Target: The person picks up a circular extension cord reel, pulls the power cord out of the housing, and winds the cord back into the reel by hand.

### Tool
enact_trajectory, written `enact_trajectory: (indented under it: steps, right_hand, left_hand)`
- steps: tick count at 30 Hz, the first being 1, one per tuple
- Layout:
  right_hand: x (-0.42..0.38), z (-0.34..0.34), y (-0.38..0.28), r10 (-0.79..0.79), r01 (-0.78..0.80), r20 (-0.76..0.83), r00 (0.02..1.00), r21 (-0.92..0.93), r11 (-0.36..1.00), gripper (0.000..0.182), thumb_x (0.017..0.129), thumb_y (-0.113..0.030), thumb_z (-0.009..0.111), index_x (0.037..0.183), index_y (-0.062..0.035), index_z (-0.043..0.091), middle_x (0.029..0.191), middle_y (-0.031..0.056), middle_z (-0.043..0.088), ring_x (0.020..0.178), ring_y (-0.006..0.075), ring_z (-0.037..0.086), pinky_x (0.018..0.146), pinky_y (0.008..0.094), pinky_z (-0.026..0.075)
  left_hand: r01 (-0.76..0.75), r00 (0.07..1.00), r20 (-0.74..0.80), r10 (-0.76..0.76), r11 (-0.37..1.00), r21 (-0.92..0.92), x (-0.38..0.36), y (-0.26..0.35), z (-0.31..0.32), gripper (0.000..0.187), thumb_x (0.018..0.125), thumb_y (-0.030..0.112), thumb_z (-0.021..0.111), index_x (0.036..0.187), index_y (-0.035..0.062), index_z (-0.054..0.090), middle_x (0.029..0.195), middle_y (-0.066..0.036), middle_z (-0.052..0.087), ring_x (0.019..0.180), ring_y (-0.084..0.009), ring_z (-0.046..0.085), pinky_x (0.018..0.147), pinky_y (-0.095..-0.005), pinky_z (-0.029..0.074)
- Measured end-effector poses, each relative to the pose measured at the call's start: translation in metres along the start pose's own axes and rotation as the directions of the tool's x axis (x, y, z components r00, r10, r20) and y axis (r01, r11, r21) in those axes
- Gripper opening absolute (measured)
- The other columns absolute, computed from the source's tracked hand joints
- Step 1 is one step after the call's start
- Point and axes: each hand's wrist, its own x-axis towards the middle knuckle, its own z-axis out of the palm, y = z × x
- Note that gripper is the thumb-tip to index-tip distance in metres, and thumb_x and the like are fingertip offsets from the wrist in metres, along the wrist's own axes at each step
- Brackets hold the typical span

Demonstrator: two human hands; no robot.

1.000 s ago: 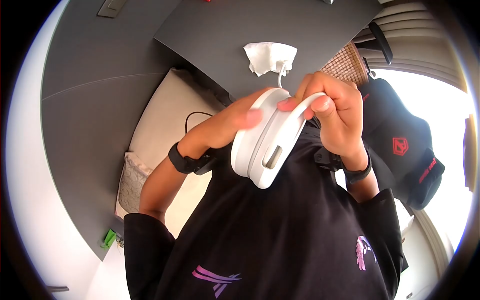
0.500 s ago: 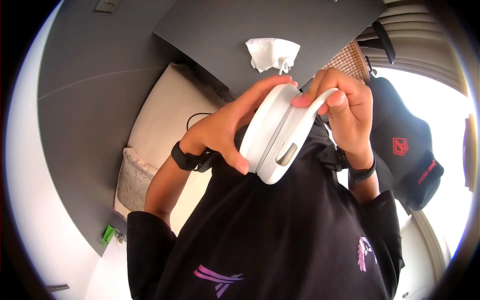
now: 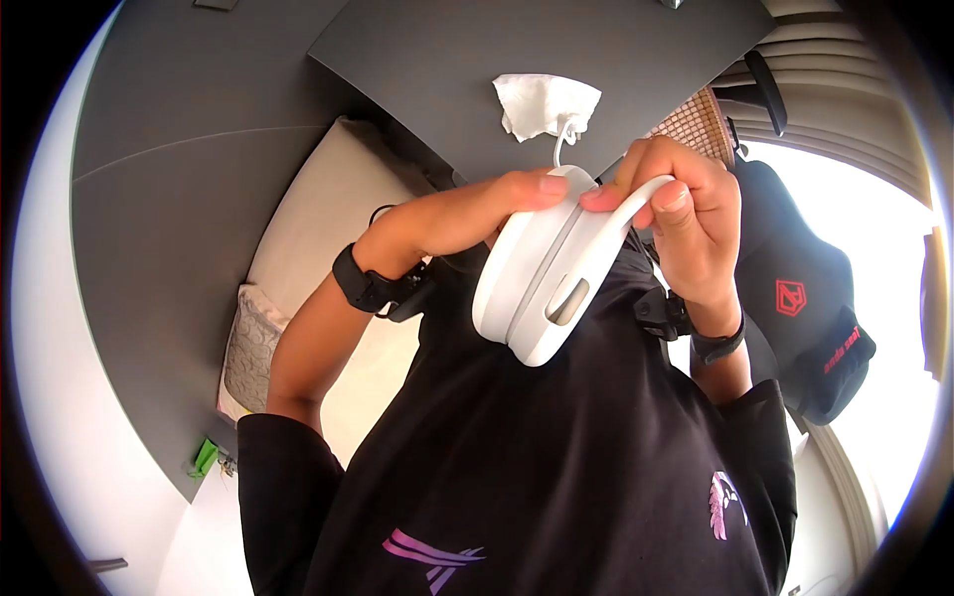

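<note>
A white, rounded two-part device with a grey seam around it is held up in front of my chest, tilted on edge. Its lower side has an oval slot, and a curved white handle rises at the right. My left hand grips the left part near the top, thumb across the rim and the other fingers hidden behind. Wrapped at the handle is my right hand, with a fingertip pressed near the seam. A white cord shows just above the device.
Crumpled white tissue lies on the dark grey table ahead. A beige cushioned seat with a patterned pillow is at the left. A black gaming chair stands at the right beside a bright window.
My left hand has shifted from spanning the device's left side to its top rim, its thumb moving upward. My right hand and the device stay almost in place.
</note>
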Motion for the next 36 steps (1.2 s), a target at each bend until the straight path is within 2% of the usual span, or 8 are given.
enact_trajectory:
  steps: [3,6,14,20,23,27,29,36]
  right_hand:
    - [0.001,-0.001,-0.001,-0.023,0.023,-0.018,1.0,0.003,1.0,0.054,0.1,-0.05,0.046,0.074,-0.003,0.052,0.072,0.0095,0.062,0.064,0.0097,0.056,0.056,0.0215,0.041]
    - [0.001,-0.004,0.003,-0.014,0.014,-0.035,0.999,-0.008,1.0,0.055,0.1,-0.05,0.045,0.074,-0.0026,0.052,0.071,0.0094,0.063,0.062,0.0074,0.052,0.053,0.0203,0.038]
    - [0.006,-0.021,-0.014,-0.06,0.041,-0.168,0.984,-0.112,0.993,0.031,0.098,-0.023,0.054,0.082,0.002,0.064,0.068,0.003,0.062,0.064,0.0083,0.055,0.059,0.0211,0.043]
    - [0.006,-0.049,-0.045,-0.279,0.167,-0.226,0.933,-0.416,0.894,0.054,0.1,-0.048,0.048,0.086,0.0037,0.054,0.079,0.015,0.058,0.071,0.0181,0.054,0.065,0.0262,0.039]
    - [0.004,-0.07,-0.057,-0.401,0.248,-0.222,0.889,-0.502,0.828,0.051,0.101,-0.045,0.046,0.09,0.0032,0.055,0.081,0.0143,0.057,0.072,0.0173,0.052,0.064,0.0253,0.037]
    - [-0.009,-0.11,-0.068,-0.427,0.286,-0.142,0.893,-0.553,0.782,0.047,0.102,-0.042,0.044,0.09,0.0021,0.055,0.083,0.0138,0.055,0.072,0.0163,0.049,0.061,0.0244,0.033]
    - [-0.009,-0.114,-0.078,-0.457,0.283,-0.094,0.884,-0.671,0.685,0.047,0.102,-0.043,0.043,0.088,0.0004,0.054,0.081,0.0122,0.053,0.068,0.0156,0.047,0.059,0.0241,0.031]
    - [-0.001,-0.117,-0.096,-0.433,0.324,0.038,0.9,-0.723,0.61,0.04,0.105,-0.034,0.04,0.09,0.0006,0.053,0.086,0.01,0.052,0.074,0.0152,0.046,0.064,0.0257,0.033]
  left_hand:
    - [-0.314,0.933,-0.155,0.323,0.946,0.083,0.007,-0.012,0.005,0.076,0.088,0.058,0.054,0.139,0.0033,0.042,0.128,-0.012,0.052,0.124,-0.0221,0.047,0.105,-0.0366,0.037]
    - [-0.701,0.699,-0.086,0.71,0.704,0.116,0.017,-0.019,0.002,0.073,0.081,0.051,0.065,0.135,0.0045,0.046,0.128,-0.01,0.051,0.122,-0.0233,0.048,0.103,-0.038,0.038]
    - [-0.676,0.731,0.029,0.682,0.717,0.174,0.018,-0.013,0.007,0.084,0.072,0.057,0.068,0.133,0.0014,0.05,0.134,-0.017,0.048,0.125,-0.0298,0.048,0.103,-0.0419,0.038]
    - [-0.727,0.67,0.084,0.738,0.629,0.275,0.025,-0.006,0.014,0.072,0.073,0.049,0.063,0.127,0.0019,0.053,0.127,-0.016,0.052,0.12,-0.0289,0.049,0.1,-0.0393,0.038]
    - [-0.738,0.663,0.09,0.743,0.629,0.246,0.027,-0.001,0.018,0.053,0.075,0.026,0.067,0.123,0.0071,0.053,0.12,-0.009,0.053,0.109,-0.0229,0.053,0.094,-0.0376,0.044]
    - [-0.727,0.674,0.105,0.731,0.632,0.269,0.029,0.005,0.021,0.049,0.078,0.025,0.066,0.122,0.0081,0.053,0.118,-0.008,0.054,0.106,-0.0216,0.054,0.09,-0.037,0.047]
    - [-0.671,0.731,0.088,0.677,0.688,0.277,0.029,0.007,0.024,0.062,0.078,0.044,0.061,0.127,0.006,0.053,0.125,-0.012,0.054,0.112,-0.0244,0.054,0.094,-0.0353,0.043]
    - [-0.622,0.766,0.1,0.635,0.692,0.367,0.032,0.018,0.027,0.056,0.076,0.036,0.06,0.123,0.0062,0.053,0.119,-0.01,0.055,0.104,-0.0224,0.055,0.091,-0.0339,0.043]
